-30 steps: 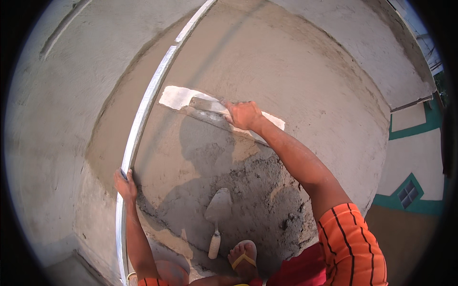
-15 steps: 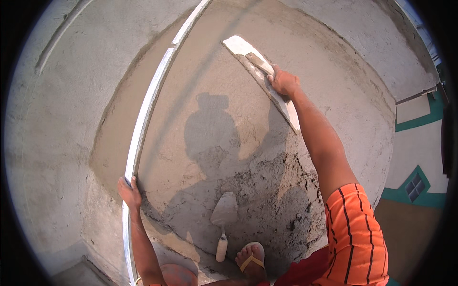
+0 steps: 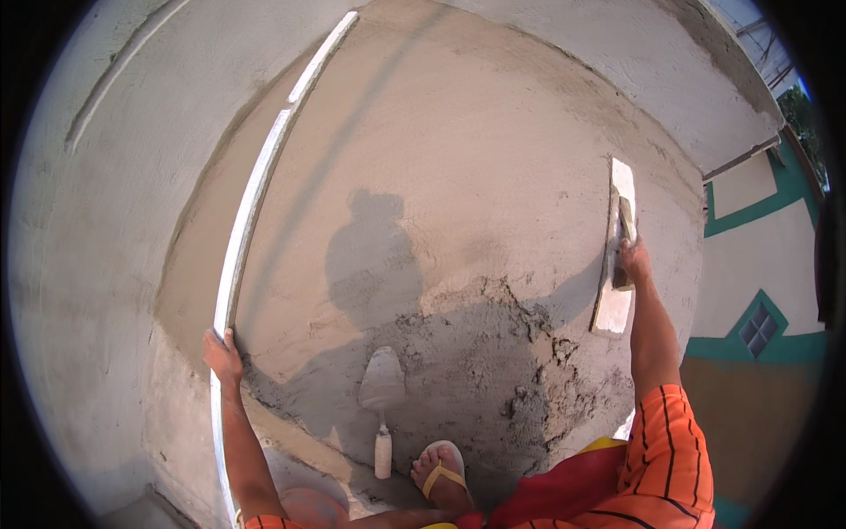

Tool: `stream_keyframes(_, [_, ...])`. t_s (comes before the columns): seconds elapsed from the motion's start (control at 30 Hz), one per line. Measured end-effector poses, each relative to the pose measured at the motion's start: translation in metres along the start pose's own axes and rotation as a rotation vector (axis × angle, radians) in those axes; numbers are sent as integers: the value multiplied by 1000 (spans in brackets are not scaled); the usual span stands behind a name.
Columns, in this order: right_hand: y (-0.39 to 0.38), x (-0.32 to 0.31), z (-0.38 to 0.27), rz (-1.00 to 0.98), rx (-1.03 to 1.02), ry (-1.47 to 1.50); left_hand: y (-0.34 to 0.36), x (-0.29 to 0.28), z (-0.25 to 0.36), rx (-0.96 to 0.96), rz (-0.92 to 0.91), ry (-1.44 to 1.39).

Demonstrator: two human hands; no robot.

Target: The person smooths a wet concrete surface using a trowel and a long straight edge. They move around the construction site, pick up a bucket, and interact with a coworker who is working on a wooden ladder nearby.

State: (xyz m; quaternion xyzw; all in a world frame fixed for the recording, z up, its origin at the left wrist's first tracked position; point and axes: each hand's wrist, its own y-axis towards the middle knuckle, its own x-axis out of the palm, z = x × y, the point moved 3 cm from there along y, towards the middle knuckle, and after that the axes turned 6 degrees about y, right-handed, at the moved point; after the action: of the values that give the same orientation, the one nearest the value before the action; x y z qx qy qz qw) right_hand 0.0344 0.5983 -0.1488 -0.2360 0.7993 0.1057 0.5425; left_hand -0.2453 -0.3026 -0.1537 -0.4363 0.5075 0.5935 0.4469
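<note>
My left hand (image 3: 222, 354) is closed around a long, pale straightedge (image 3: 255, 196). The bar runs from the lower left to the top, lying along the left part of the wet grey plaster (image 3: 493, 159). On the right, my right hand (image 3: 635, 263) grips the handle of a plastering float (image 3: 611, 314), whose long flat board stands almost upright in the picture near the plaster's right side. Between my arms, a pointing-shaped trowel (image 3: 384, 379) with a light handle rests at the lower middle, held by neither hand.
Rough, cracked mortar (image 3: 529, 379) spreads across the lower part of the plaster. My foot in a sandal (image 3: 443, 472) is beside the trowel handle. A rounded reddish object (image 3: 315, 508) shows partly at the bottom. To the right stands a white and green building (image 3: 767, 256).
My right hand has carried the float right and downward, turning it from a slant to nearly upright. The straightedge and my left hand appear slightly farther left as the view shifts.
</note>
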Motion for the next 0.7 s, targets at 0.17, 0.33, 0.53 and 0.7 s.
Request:
stream_keyframes(0.17, [-92,-69,94,52,184,240,-6,-21,8,-195,-116,303])
stream_keyframes(0.33, [-129,-100,125,86,114,206,-19,-30,87,-82,141,109])
stream_keyframes(0.53, [-222,-84,3,-543,-218,-108,-43,-67,228,279,192,-153])
stream_keyframes(0.7, [-289,-38,-47,-803,-574,-73,-62,-110,320,510,147,-347])
